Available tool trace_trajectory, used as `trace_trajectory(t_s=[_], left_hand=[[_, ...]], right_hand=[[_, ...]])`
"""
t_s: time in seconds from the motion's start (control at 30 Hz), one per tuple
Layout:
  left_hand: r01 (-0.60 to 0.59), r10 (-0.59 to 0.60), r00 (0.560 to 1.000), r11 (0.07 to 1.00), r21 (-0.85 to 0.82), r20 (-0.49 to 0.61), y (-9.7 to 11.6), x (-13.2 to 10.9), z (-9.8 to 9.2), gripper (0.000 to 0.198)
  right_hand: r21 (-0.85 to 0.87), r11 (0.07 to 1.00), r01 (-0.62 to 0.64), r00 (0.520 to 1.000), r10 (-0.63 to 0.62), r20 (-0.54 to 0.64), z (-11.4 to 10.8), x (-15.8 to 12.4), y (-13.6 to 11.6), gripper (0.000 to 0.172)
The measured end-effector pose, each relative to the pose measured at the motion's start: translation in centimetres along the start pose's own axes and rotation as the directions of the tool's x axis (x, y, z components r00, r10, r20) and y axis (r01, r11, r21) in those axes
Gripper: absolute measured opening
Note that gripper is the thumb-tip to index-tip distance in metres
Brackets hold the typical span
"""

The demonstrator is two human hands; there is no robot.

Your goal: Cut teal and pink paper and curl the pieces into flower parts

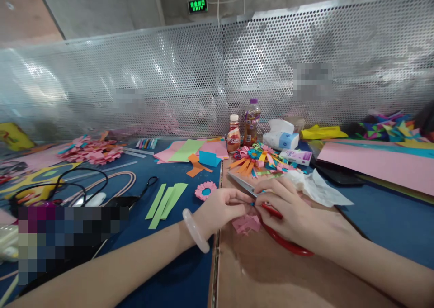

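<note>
My right hand [288, 208] is closed around a pair of scissors [288, 242] with red handles. Their metal blades point up and to the left, past the fingertips of my left hand [217, 208]. The fingers of my left hand are pinched together right beside the scissors. A tiny blue bit shows between the two hands, but what the left fingers hold is mostly hidden. Just below lie pink paper scraps [246, 224] on the brown board. Left of my left hand is a pink paper flower [205, 190] with a blue centre.
Green paper strips [166, 204] lie on the blue table at left. Behind are coloured sheets [190, 149], two bottles [233, 134], a tissue pack [280, 136] and a colourful paper pile [259, 158]. Crumpled tissue [317, 186] sits at right. Pink flowers [91, 149] and cables fill the left.
</note>
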State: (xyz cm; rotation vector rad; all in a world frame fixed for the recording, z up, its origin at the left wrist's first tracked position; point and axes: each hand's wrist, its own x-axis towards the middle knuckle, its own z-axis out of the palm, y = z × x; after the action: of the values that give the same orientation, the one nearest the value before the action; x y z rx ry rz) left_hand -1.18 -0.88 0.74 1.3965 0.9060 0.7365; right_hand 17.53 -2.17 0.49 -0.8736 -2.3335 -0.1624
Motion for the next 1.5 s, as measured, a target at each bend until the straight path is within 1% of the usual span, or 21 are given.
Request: trace_trajectory(t_s=[0.07,0.17,0.27,0.33,0.43,0.5,0.6,0.67,0.77,1.0,1.17,1.37,1.5], left_hand=[[0.007,-0.006,1.0,0.999,0.04,-0.015,0.1,0.0,0.0,0.024],[-0.006,0.007,1.0,0.996,0.091,-0.015,0.1,0.0,-0.1,0.026],[-0.047,0.05,0.999,0.988,0.15,-0.021,-0.1,0.0,0.1,0.028],[-0.097,0.104,0.994,0.973,0.211,-0.026,-0.2,-0.2,0.3,0.027],[-0.192,0.204,0.979,0.93,0.313,-0.006,0.1,-0.7,0.7,0.025],[-0.231,0.252,0.968,0.894,0.385,-0.004,0.3,-1.1,0.9,0.024],[-0.242,0.28,0.96,0.841,0.483,-0.008,0.6,-1.5,1.2,0.022],[-0.244,0.29,0.957,0.818,0.521,-0.008,0.7,-1.6,1.4,0.02],[-0.261,0.313,0.95,0.796,0.546,-0.003,0.7,-1.6,1.4,0.019],[-0.239,0.314,0.949,0.757,0.608,-0.017,0.5,-1.5,1.2,0.017],[-0.228,0.314,0.949,0.76,0.608,-0.038,0.4,-1.4,1.2,0.016],[-0.217,0.291,0.956,0.796,0.565,-0.042,0.6,-1.3,1.3,0.015],[-0.203,0.252,0.967,0.834,0.514,-0.026,0.6,-1.4,1.3,0.015]], right_hand=[[0.114,0.989,-0.089,0.994,0.096,-0.054,0.5,-0.1,0.2,0.011],[0.228,0.952,-0.207,0.972,0.226,-0.06,0.9,-0.1,0.3,0.01],[0.287,0.91,-0.298,0.95,0.313,-0.006,0.8,0.0,0.1,0.009],[0.324,0.884,-0.338,0.937,0.349,0.026,0.7,0.1,0.0,0.008],[0.392,0.835,-0.385,0.917,0.395,0.057,0.6,0.1,-0.3,0.007],[0.441,0.793,-0.42,0.899,0.431,0.082,0.5,0.2,-0.5,0.01],[0.5,0.743,-0.445,0.884,0.455,0.11,0.6,0.3,-0.8,0.011],[0.52,0.718,-0.462,0.873,0.473,0.123,0.6,0.3,-1.1,0.012],[0.528,0.684,-0.504,0.846,0.515,0.139,0.6,0.4,-1.3,0.012],[0.551,0.638,-0.538,0.82,0.548,0.166,0.8,0.3,-1.3,0.014],[0.552,0.642,-0.532,0.816,0.563,0.132,0.9,0.3,-1.6,0.012],[0.571,0.658,-0.49,0.84,0.531,0.11,1.1,0.2,-1.4,0.011],[0.584,0.616,-0.528,0.819,0.552,0.157,1.0,0.2,-1.0,0.017]])
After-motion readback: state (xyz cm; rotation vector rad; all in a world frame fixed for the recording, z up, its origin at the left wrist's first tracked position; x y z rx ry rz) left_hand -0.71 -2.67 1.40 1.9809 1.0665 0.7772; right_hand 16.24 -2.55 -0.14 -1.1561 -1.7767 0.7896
